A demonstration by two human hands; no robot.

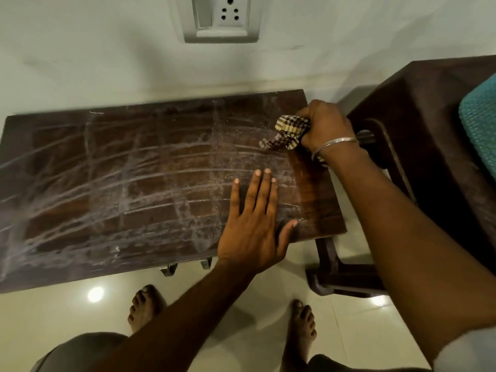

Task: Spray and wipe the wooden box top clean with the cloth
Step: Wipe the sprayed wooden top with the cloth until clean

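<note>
The dark wooden box top (139,183) fills the middle of the view, covered in pale dusty streaks and smears. My right hand (326,127) is at its far right corner, shut on a checked brown and cream cloth (288,131) pressed against the wood. A strip of cleaner wood shows along the right edge below the cloth. My left hand (257,224) lies flat, fingers apart, on the box top near its front right corner. No spray bottle is in view.
A dark plastic chair (418,146) with a teal cushion (480,124) stands right against the box's right side. A wall with a socket plate (221,18) is behind. My bare feet (146,307) stand on glossy tiles before two metal latches (185,267).
</note>
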